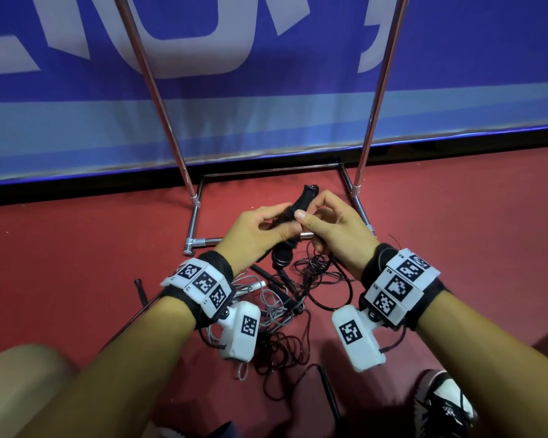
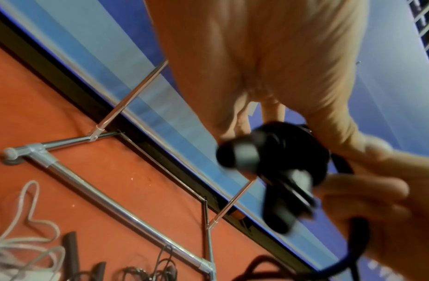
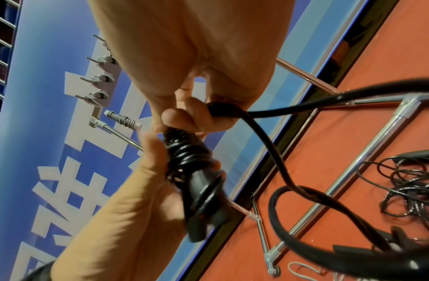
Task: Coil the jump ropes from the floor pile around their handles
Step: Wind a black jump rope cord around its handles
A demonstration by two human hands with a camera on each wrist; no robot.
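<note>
Red floor below: left hand grips wrapped handles, right hand pinches black rope; slack could loosen coils.

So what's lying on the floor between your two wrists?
The head view shows tangled jump ropes, grey and black, piled on the red floor between the left hand and right hand.

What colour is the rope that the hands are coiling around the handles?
Black, a glossy black rope wound on black handles. The right wrist view shows it best.
</note>
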